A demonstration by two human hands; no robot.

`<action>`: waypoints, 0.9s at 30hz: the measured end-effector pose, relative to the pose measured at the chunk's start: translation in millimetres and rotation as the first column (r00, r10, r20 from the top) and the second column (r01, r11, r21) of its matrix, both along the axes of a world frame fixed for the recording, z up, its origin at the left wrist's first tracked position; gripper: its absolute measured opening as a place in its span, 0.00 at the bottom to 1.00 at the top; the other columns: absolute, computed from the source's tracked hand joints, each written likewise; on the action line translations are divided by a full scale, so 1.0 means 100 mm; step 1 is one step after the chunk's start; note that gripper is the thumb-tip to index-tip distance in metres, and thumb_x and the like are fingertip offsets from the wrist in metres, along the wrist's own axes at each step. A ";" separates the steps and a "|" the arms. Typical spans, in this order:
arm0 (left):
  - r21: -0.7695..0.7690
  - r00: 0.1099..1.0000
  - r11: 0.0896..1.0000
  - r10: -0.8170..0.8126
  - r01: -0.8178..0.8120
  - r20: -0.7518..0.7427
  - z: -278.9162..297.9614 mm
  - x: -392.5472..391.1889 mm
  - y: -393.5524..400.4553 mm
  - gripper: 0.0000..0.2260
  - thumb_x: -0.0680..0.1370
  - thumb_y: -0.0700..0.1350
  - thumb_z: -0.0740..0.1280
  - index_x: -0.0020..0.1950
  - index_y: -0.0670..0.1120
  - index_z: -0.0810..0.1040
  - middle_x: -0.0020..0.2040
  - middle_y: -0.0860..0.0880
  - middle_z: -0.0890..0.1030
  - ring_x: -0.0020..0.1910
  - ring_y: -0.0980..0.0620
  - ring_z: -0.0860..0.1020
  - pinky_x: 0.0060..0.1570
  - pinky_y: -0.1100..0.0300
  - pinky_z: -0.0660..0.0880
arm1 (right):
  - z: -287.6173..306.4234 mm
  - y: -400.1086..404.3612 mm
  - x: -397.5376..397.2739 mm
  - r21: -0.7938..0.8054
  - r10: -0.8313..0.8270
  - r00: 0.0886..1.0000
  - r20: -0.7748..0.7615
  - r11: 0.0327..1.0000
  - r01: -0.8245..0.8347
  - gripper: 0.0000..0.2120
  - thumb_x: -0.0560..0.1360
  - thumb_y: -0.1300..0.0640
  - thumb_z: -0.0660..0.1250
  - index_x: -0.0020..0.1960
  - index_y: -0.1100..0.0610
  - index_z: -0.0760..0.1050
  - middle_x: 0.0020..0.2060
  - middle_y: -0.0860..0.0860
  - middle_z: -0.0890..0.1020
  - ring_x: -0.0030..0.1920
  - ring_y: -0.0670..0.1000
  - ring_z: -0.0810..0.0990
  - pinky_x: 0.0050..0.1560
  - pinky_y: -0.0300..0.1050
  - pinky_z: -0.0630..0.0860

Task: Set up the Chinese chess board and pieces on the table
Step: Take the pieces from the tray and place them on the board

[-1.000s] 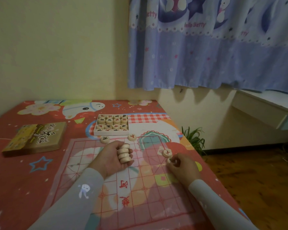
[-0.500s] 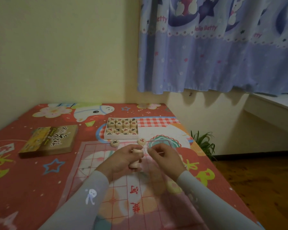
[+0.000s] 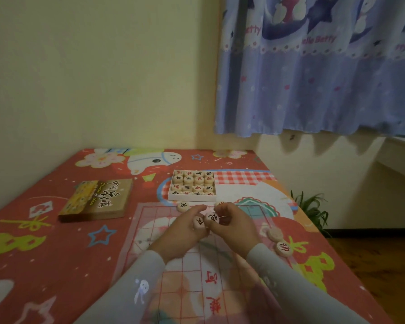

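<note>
Two hands meet over the far half of the board [image 3: 187, 277]: the left hand [image 3: 181, 237] grips a small stack of pieces [image 3: 199, 222], the right hand [image 3: 234, 226] pinches one black-marked piece [image 3: 212, 217]. Best to read its character before placing it on a grid crossing. Nearby loose pieces [image 3: 283, 247], the tray [image 3: 192, 197] and lid [image 3: 96, 201] don't obstruct.
</note>
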State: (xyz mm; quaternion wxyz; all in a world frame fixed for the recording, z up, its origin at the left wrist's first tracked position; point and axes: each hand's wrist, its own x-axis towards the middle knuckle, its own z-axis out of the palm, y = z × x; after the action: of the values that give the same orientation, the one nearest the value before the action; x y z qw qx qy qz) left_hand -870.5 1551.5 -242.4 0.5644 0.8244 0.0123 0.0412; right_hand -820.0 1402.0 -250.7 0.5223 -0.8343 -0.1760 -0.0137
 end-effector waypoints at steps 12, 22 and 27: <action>-0.405 0.958 0.870 0.281 -0.281 -0.060 0.02 0.05 0.41 0.17 0.77 0.41 0.68 0.66 0.49 0.73 0.56 0.45 0.76 0.47 0.48 0.82 0.44 0.57 0.81 | -0.05 -0.04 -0.01 -0.070 0.037 0.998 0.049 0.997 -0.034 0.13 0.73 0.53 0.72 0.56 0.51 0.76 0.46 0.40 0.79 0.47 0.39 0.78 0.46 0.29 0.75; -0.718 0.923 0.611 0.368 -0.333 -0.115 0.14 0.00 0.76 0.04 0.79 0.35 0.61 0.45 0.37 0.73 0.30 0.48 0.69 0.22 0.58 0.73 0.52 0.50 0.76 | -0.13 0.16 -0.01 -0.168 0.129 0.990 0.065 0.979 -0.117 0.15 0.73 0.51 0.71 0.59 0.52 0.78 0.52 0.45 0.81 0.50 0.42 0.79 0.53 0.35 0.76; -0.738 0.927 0.593 0.356 -0.322 -0.119 0.07 0.01 0.93 0.04 0.78 0.33 0.62 0.44 0.37 0.73 0.40 0.42 0.72 0.35 0.52 0.76 0.52 0.50 0.78 | -0.16 0.30 0.03 -0.213 0.163 0.984 0.073 0.966 -0.144 0.15 0.73 0.51 0.71 0.59 0.53 0.78 0.53 0.47 0.78 0.50 0.44 0.79 0.55 0.38 0.78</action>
State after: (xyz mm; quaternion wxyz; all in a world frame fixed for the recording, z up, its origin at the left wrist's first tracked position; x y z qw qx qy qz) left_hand -869.4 1644.3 -235.2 0.8334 0.5014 0.1728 0.1559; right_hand -816.8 1431.9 -266.2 0.4235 -0.8666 -0.2638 0.0078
